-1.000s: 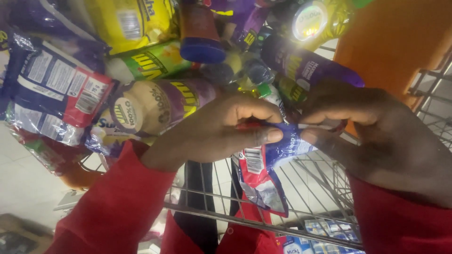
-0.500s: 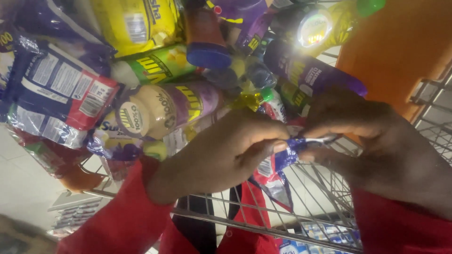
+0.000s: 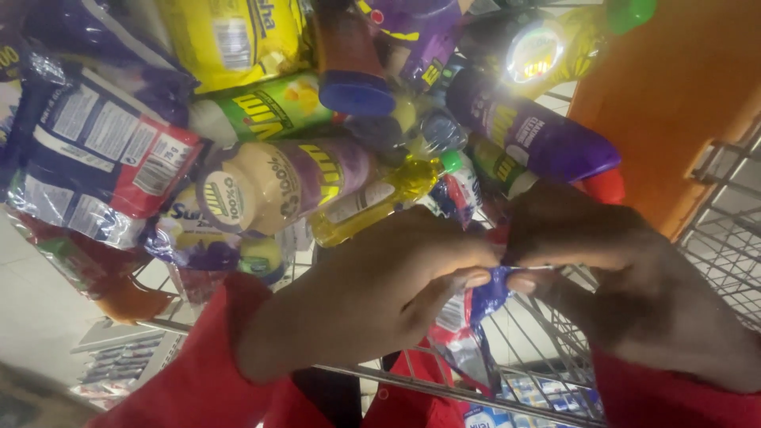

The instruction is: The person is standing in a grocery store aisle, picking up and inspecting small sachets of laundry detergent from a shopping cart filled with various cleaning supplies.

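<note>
Pinched between the closed fingertips of the left hand (image 3: pixel 380 293) and right hand (image 3: pixel 626 277), a blue sachet (image 3: pixel 476 317) is held over the cart (image 3: pixel 444 384); its contents could be spilled if it is torn.

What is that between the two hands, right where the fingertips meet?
In the head view, a small crinkled blue plastic packet is pinched between the left hand and right hand.

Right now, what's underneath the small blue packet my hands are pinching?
Under the small blue packet pinched by the left hand and right hand are the cart's wire bars and a red strap. The hands cover the packet's top.
</note>
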